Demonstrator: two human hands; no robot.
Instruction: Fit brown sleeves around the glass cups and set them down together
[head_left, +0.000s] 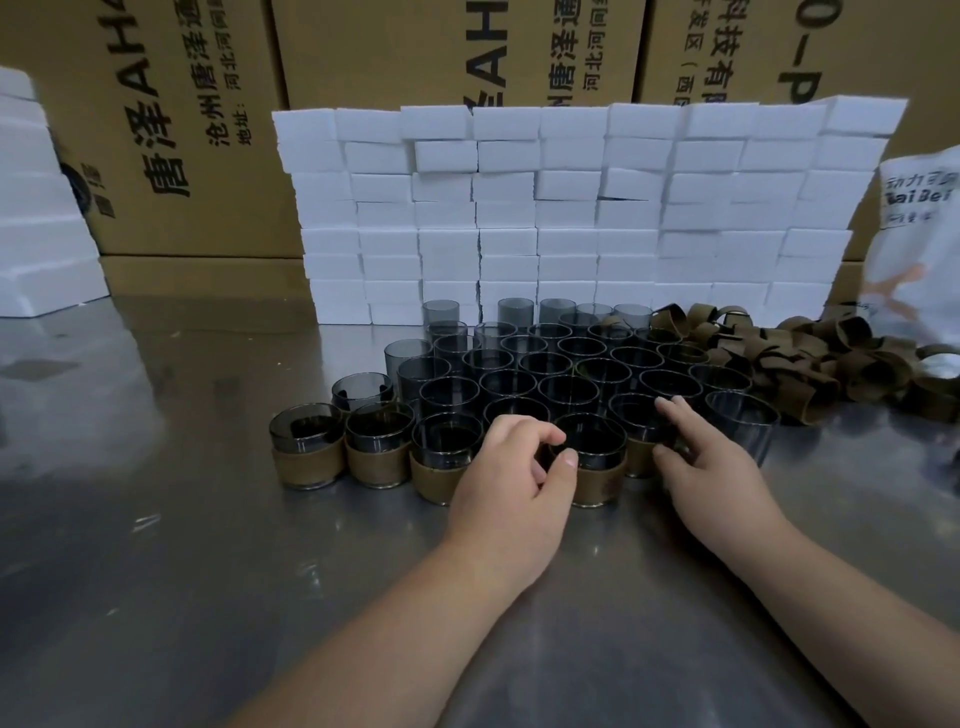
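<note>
Several smoky glass cups (550, 364) stand packed together on the metal table (208, 545). The front row wears brown sleeves, such as the sleeved cup (309, 452) at the left end. My left hand (511, 478) pinches the rim of a sleeved cup (597, 467) in the front row with thumb and curled fingers. My right hand (706, 462) reaches beside it with loosely spread fingers touching the sleeved cup (641, 441) to its right. A pile of loose brown sleeves (810, 358) lies at the right, behind the bare cup (743, 421).
A wall of stacked white foam blocks (571, 208) stands right behind the cups. Large cardboard boxes (197, 130) rise at the back. More white foam (36, 208) sits at the far left, and a white printed bag (919, 234) at the far right.
</note>
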